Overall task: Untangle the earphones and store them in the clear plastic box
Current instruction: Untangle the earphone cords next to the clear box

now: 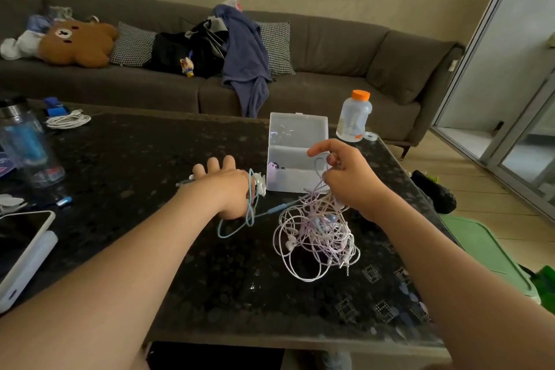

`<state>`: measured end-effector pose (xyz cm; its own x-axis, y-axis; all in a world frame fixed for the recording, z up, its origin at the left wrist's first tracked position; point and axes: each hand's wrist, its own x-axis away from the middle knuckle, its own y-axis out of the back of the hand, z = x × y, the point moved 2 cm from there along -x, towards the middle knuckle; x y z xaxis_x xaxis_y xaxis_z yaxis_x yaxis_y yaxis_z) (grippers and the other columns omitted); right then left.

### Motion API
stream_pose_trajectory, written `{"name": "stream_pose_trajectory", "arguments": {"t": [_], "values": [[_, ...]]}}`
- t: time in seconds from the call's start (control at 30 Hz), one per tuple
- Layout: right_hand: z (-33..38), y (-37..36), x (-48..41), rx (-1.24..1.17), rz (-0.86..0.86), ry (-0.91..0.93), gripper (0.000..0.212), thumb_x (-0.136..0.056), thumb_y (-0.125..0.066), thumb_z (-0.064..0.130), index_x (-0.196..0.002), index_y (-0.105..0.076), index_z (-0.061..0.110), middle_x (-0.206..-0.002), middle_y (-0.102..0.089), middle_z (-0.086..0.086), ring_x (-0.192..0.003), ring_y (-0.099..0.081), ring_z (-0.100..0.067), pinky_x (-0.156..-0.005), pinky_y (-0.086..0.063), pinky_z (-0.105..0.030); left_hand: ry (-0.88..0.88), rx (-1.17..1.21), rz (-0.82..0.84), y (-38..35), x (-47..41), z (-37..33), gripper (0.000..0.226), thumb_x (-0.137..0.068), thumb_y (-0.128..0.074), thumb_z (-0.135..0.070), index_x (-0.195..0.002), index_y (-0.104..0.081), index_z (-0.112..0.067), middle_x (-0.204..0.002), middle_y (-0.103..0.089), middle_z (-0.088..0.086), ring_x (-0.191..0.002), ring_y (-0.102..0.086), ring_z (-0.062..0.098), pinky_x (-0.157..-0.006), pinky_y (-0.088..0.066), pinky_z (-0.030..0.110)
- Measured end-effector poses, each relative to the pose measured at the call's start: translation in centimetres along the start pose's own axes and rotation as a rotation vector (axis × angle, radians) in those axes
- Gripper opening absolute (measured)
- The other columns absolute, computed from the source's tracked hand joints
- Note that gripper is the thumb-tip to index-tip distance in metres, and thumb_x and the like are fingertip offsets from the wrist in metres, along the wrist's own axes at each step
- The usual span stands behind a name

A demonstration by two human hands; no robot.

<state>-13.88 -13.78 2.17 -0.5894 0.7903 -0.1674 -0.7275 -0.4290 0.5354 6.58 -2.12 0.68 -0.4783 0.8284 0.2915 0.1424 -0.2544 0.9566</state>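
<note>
Reaching forward: left hand [223, 189] low over surface [144, 159], fingers straight and spread, blue earphone cord [237, 230] looped round it | right hand [348, 180] raised, fingers pinching pale earphone tangle [315, 234] hanging onto surface beside open clear plastic box [295, 185]

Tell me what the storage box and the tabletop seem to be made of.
The box looks like clear, glossy plastic: its raised lid shows glints and lets the background through. The tabletop seems dark speckled stone, polished, judging by faint reflections.
</note>
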Motion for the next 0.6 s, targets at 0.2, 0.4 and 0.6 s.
{"name": "stream_pose_trajectory", "arguments": {"t": [0.2, 0.4, 0.6], "values": [[0.7, -0.4, 0.4, -0.009, -0.003, 0.0, 0.054, -0.094, -0.045, -0.02, -0.119, -0.065, 0.024, -0.087, -0.051, 0.001, -0.047, -0.044, -0.005, -0.044, -0.038, -0.02, -0.154, 0.016, 0.145, 0.5, 0.9, 0.3, 0.136, -0.057, -0.103, -0.043, -0.16, -0.016, -0.051, -0.164, -0.029, -0.004, -0.146, -0.043, 0.035, -0.11, -0.049, 0.057], [1.0, -0.2, 0.3, -0.046, -0.074, 0.012, 0.053, -0.092, -0.043, -0.019, -0.115, -0.067, 0.022, -0.074, -0.049, -0.004, -0.047, -0.038, -0.007, -0.046, -0.038, -0.024, -0.347, -0.001, 0.169, 1.1, 2.4, -1.2, 0.078, -0.085, -0.082, -0.013, -0.15, -0.049, -0.042, -0.15, -0.047, -0.005, -0.125, -0.058, 0.017, -0.095, -0.057, 0.031], [1.3, -0.5, 0.4, -0.051, -0.059, 0.005, 0.056, -0.09, -0.042, -0.02, -0.113, -0.067, 0.024, -0.078, -0.048, -0.008, -0.047, -0.038, -0.008, -0.045, -0.039, -0.024, -0.486, 0.323, 0.023, 0.4, 2.0, -4.8, 0.031, -0.1, -0.05, -0.026, -0.12, -0.073, -0.031, -0.119, -0.072, -0.006, -0.109, -0.067, 0.017, -0.101, -0.056, 0.043]]}}
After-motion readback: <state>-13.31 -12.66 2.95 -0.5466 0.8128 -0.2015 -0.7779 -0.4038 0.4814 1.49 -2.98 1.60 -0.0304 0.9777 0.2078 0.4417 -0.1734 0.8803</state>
